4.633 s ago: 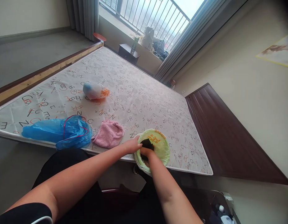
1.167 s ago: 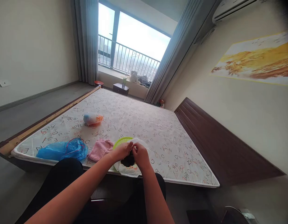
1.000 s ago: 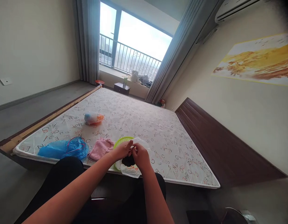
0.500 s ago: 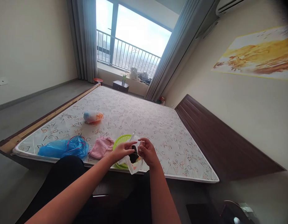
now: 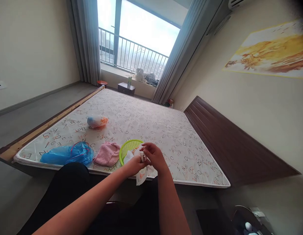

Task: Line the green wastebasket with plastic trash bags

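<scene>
Both of my hands meet over the mattress's near edge, closed around a white plastic bag (image 5: 141, 176) with orange print. My left hand (image 5: 134, 165) has its fingers wrapped about the bunched top of the bag. Just to its right, my right hand (image 5: 155, 157) pinches the same gathered plastic. The bag's lower corner hangs below my hands, and its contents are hidden. Behind and left of the hands, a lime-green plastic basket (image 5: 121, 153) sits on the mattress, partly covered by the bag.
On the patterned mattress (image 5: 151, 124) lie a folded pink cloth (image 5: 107, 155), a blue plastic bag (image 5: 68, 155) with a red strip, and a small orange-and-blue bundle in clear plastic (image 5: 97, 121). A dark headboard (image 5: 229, 147) rises at right. A bedside cabinet (image 5: 126, 88) stands beyond.
My hands have drawn together, and the bag's open mouth is now bunched between them. The dark contents that showed inside are out of sight.
</scene>
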The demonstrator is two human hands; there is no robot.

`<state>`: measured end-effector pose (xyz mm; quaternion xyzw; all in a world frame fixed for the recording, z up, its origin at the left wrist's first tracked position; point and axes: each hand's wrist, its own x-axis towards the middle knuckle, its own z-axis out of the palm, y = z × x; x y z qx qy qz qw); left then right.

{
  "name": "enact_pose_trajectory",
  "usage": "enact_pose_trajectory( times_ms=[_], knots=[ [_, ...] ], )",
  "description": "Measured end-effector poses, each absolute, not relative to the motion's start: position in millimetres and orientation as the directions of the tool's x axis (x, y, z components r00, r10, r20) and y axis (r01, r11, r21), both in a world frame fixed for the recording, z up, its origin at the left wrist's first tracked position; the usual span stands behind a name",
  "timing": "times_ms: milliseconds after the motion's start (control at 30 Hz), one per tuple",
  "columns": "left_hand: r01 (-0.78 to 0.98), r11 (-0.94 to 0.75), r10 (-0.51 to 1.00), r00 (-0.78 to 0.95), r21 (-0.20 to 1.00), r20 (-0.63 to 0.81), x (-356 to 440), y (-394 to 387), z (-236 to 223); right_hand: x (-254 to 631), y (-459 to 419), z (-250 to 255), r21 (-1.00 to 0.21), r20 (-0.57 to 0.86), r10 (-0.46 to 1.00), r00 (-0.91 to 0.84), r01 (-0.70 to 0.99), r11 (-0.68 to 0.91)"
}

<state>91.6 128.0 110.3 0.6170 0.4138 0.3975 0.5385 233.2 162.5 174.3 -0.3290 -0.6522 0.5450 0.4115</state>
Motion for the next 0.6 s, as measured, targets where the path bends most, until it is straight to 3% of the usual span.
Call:
enact_pose_trajectory(
  times_ms=[100,167,233,400,600],
  knots=[
    [0.098,-0.004,0.919,0.392,0.995,-0.035,83,129,104,246,171,175,-0.890,0.225,0.866,-0.447,0.268,0.370],
    [0.078,-0.010,0.911,0.412,0.997,-0.023,78,127,106,256,173,171,-0.837,0.149,0.844,-0.515,0.388,0.385],
    [0.045,-0.024,0.918,0.396,0.999,0.004,76,125,110,263,172,166,-0.802,0.130,0.873,-0.470,0.468,0.371],
    [0.014,-0.048,0.996,0.076,0.999,0.047,79,118,120,269,157,163,-0.745,0.329,0.914,-0.239,0.529,0.406],
    [-0.032,0.055,0.998,0.014,0.998,-0.055,80,121,121,250,134,163,-0.724,0.271,0.909,-0.317,0.555,0.409]
  ],
)
